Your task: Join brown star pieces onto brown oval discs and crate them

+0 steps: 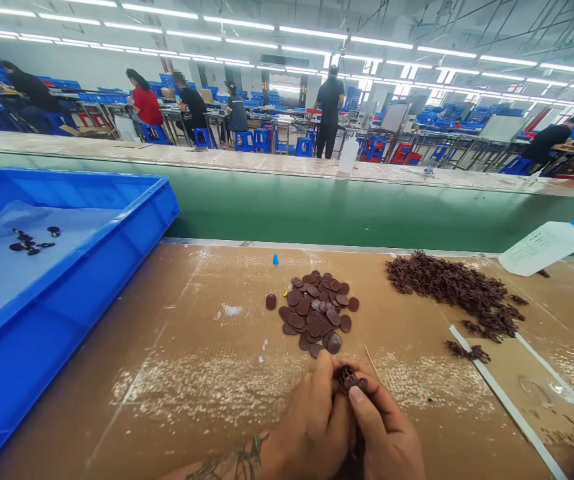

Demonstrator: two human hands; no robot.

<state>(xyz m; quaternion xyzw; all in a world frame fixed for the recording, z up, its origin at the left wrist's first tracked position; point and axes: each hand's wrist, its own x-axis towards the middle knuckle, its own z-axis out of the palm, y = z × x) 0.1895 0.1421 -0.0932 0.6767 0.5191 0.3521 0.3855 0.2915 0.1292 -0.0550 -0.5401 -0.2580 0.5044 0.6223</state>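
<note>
Close together at the bottom centre, my left hand (311,407) and my right hand (387,420) both pinch one small dark brown, branching plastic-looking piece (349,379). Its lower part is hidden by my fingers. Just beyond my hands lies a loose pile of flat brown oval discs (315,313). To the right is a heap of dark brown, twisted branching pieces (447,290), with a small clump (469,352) apart from it. A thin wooden stick (371,363) lies beside my right hand.
A blue tray (67,307) at the left holds several dark pieces on a plastic sheet. A white bottle with a blue nozzle (544,248) lies tilted at the right. A small blue cap (275,259) stands on the cardboard. Beyond the green belt (277,207), people sit at other tables.
</note>
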